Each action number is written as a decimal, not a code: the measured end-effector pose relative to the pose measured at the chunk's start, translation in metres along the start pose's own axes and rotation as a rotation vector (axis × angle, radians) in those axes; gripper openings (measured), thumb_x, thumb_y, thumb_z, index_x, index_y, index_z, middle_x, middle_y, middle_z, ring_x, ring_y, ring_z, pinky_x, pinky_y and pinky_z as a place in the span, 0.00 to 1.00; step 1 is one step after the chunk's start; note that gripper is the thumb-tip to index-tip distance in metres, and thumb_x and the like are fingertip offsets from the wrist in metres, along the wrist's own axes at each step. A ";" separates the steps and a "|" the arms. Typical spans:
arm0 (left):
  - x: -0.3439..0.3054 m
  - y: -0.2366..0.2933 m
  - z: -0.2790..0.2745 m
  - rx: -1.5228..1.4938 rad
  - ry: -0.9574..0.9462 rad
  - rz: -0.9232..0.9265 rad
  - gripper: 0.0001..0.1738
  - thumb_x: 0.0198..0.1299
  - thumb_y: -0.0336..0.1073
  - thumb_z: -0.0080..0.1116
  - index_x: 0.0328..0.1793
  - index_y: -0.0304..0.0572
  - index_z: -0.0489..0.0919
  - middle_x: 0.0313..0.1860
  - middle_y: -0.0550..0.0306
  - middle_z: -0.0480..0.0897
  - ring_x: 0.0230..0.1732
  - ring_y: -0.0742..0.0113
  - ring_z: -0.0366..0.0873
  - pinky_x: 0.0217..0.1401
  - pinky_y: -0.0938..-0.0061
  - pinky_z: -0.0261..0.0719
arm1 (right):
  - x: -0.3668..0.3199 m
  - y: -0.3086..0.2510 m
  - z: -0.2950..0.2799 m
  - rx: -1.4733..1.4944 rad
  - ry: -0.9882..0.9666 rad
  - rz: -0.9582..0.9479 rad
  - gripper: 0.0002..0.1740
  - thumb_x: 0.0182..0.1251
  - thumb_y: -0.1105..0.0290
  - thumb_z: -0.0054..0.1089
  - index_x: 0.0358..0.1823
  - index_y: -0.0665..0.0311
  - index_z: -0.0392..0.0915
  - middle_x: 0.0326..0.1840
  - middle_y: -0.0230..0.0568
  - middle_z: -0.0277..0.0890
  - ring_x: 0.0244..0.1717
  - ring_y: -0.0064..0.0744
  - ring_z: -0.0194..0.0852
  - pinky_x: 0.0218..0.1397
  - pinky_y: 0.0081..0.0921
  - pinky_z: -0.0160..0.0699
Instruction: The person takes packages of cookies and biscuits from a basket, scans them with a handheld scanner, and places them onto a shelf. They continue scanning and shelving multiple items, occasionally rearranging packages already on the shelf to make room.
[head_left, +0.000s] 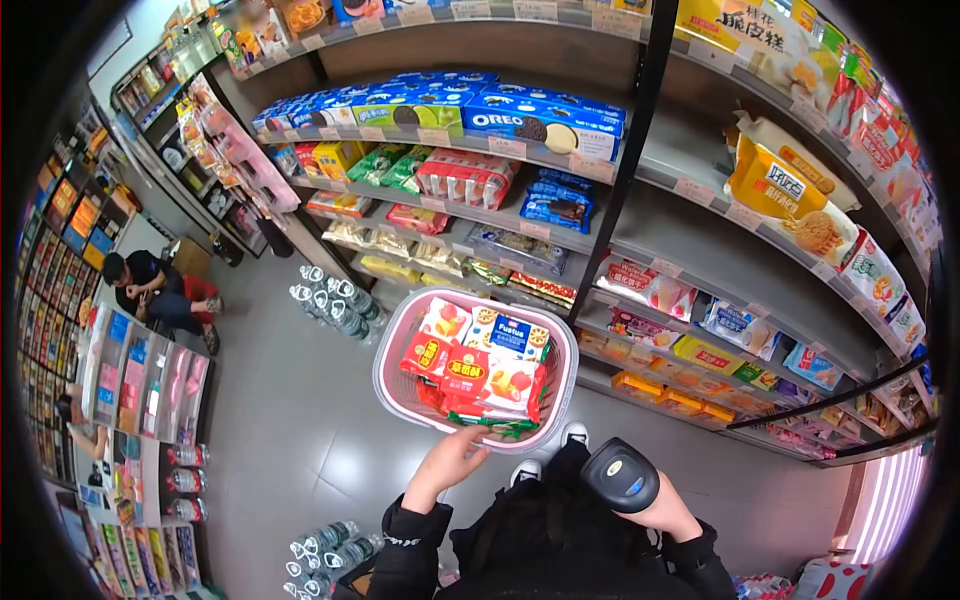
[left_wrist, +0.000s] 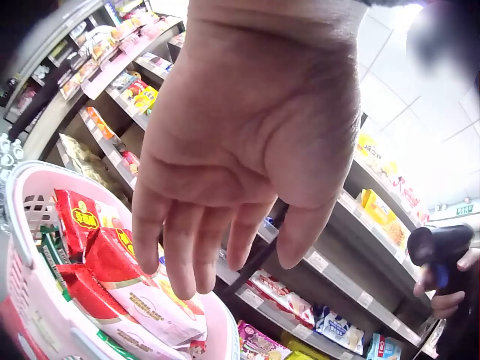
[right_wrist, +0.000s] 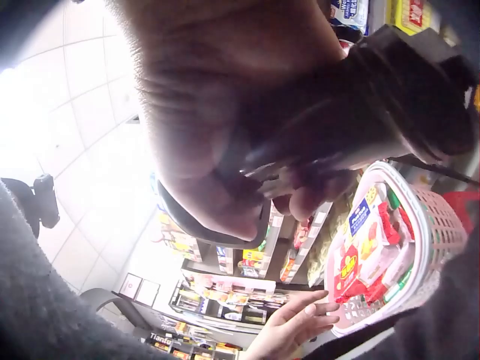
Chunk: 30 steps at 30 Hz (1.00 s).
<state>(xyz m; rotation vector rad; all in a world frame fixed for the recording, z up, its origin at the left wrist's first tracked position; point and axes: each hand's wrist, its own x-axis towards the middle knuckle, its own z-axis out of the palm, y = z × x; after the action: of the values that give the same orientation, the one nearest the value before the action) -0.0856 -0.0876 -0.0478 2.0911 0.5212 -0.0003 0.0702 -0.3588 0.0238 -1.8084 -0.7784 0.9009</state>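
A black barcode scanner (head_left: 618, 476) is gripped in my right hand (head_left: 670, 510), fingers wrapped around its handle in the right wrist view. My left hand (head_left: 452, 466) hangs by the near rim of a pink shopping basket (head_left: 569, 385); its palm holds nothing, and its fingers are loosely extended in the left wrist view. Inside the basket lie red-and-white snack packs (head_left: 468, 376), a white-and-blue pack (head_left: 510, 335) and some green wrapping partly hidden below them. In the left wrist view, my fingertips overlap the red-and-white packs (left_wrist: 124, 259).
Shelves of snacks curve around ahead and to the right, with blue Oreo boxes (head_left: 545, 120) and a yellow biscuit bag (head_left: 785, 185). Bottled water packs (head_left: 335, 300) stand on the floor (head_left: 270, 400) left of the basket. A seated person (head_left: 160, 290) is farther left, beside a display counter (head_left: 140, 385).
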 end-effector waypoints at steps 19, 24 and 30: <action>0.129 -0.128 -0.013 -0.038 0.350 -0.531 0.27 0.48 0.43 0.60 0.44 0.23 0.71 0.34 0.43 0.78 0.36 0.61 0.78 0.37 0.72 0.74 | 0.023 0.035 -0.045 -0.018 -0.096 0.079 0.23 0.39 0.72 0.64 0.41 0.68 0.70 0.39 0.47 0.73 0.41 0.42 0.72 0.45 0.30 0.69; 0.135 -0.121 -0.017 -0.482 0.182 -0.625 0.29 0.48 0.43 0.62 0.47 0.22 0.70 0.37 0.46 0.78 0.35 0.64 0.78 0.35 0.77 0.76 | 0.015 0.045 -0.045 0.036 -0.027 0.132 0.22 0.40 0.73 0.65 0.41 0.67 0.71 0.39 0.46 0.73 0.41 0.41 0.73 0.45 0.29 0.70; 0.132 -0.126 -0.013 -0.532 0.152 -0.607 0.29 0.47 0.42 0.63 0.46 0.23 0.70 0.37 0.46 0.78 0.35 0.65 0.78 0.35 0.76 0.76 | 0.013 0.047 -0.038 0.041 -0.048 0.186 0.22 0.39 0.73 0.65 0.41 0.67 0.72 0.38 0.45 0.74 0.39 0.40 0.73 0.44 0.29 0.70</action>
<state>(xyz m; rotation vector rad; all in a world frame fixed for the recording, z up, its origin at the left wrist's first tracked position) -0.0142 0.0291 -0.1687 1.3649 1.1013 -0.0491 0.1145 -0.3825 -0.0120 -1.8506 -0.6245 1.0764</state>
